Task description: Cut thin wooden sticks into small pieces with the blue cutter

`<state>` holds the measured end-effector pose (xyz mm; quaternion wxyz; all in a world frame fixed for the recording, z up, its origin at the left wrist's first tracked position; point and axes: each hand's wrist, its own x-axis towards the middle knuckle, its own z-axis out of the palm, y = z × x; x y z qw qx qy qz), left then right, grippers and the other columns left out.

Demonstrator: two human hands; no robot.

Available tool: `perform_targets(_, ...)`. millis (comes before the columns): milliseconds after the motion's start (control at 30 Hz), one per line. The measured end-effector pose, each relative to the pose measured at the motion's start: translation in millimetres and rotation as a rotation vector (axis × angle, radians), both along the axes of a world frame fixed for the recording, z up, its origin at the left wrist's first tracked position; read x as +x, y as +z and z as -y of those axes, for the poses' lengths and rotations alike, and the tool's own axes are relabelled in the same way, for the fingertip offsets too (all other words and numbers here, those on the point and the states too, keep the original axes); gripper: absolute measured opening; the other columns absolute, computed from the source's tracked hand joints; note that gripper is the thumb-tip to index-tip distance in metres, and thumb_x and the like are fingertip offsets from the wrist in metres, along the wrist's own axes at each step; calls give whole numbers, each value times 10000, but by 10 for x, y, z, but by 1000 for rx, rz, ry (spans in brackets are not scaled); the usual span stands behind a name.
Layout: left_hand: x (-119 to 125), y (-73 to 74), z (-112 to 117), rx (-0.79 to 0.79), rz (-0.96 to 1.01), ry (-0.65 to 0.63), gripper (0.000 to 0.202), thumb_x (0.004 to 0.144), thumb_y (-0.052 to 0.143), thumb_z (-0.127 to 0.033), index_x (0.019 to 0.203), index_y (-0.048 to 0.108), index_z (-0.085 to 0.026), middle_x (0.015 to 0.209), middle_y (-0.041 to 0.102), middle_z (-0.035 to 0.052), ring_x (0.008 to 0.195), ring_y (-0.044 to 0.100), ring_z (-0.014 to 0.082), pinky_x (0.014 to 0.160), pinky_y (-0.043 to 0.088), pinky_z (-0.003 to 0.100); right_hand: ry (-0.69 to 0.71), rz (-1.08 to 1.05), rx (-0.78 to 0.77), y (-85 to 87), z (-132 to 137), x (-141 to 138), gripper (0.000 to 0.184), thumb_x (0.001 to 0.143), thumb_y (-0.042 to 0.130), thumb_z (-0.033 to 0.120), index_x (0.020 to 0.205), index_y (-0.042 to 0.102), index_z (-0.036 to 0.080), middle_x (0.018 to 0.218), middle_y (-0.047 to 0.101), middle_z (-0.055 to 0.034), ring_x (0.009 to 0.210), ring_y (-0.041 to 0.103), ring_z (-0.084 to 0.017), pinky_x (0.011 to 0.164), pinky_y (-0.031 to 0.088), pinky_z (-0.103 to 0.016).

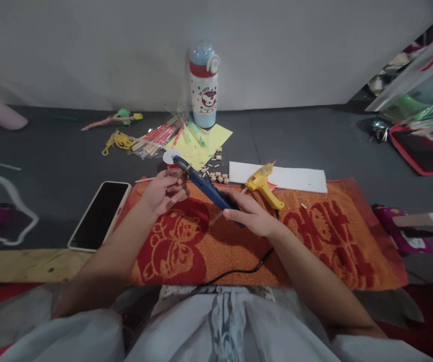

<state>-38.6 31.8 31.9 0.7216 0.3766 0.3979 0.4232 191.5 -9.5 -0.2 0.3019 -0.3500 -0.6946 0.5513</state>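
Observation:
My right hand (252,213) grips a long dark-blue tool (211,191), seen nearly edge-on, so its exact kind is unclear. Its darker end points up and left, with a small tan bit showing near it. Right beside that end is my left hand (167,191), its fingers curled and pinched; what they hold, if anything, I cannot make out. Small cut wooden pieces (218,177) lie just beyond the tool. To the right a yellow glue gun (263,185) rests across a white strip (299,178) and the orange towel (235,256) under my hands.
A bottle (204,93) stands at the back by yellow paper (218,137) and wrapped sticks (159,133). Yellow cord (119,142) lies left of them. A white-edged phone (101,216) is at left, a red-cased phone (423,151) at right. A black cable (239,271) crosses the towel.

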Motion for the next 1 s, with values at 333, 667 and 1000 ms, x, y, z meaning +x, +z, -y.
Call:
perform_targets(333,78,-33,12,379,-509,201,218,794,593,-350,698,537,-163,503,480,-41,444,462,77,490,379,211,-71,20,-44,16,9,-34,528,867,514,398,1319,448,135,1128,597,-110,984,563,-234,836,464,-377)
perform_targets(667,2,-84,55,806,-1214,216,214,766,450,-126,562,455,-189,548,502,5,546,453,138,553,274,249,-43,79,56,22,19,-27,556,863,528,438,1327,435,147,1253,573,-119,1130,525,-283,981,399,-445)
perform_targets(1000,-2,-44,32,654,-923,150,146,785,462,-174,652,522,-174,501,553,-25,477,531,114,530,374,216,-28,81,84,18,5,2,569,866,528,444,1344,414,158,1323,536,-123,1218,491,-288,1033,368,-449)
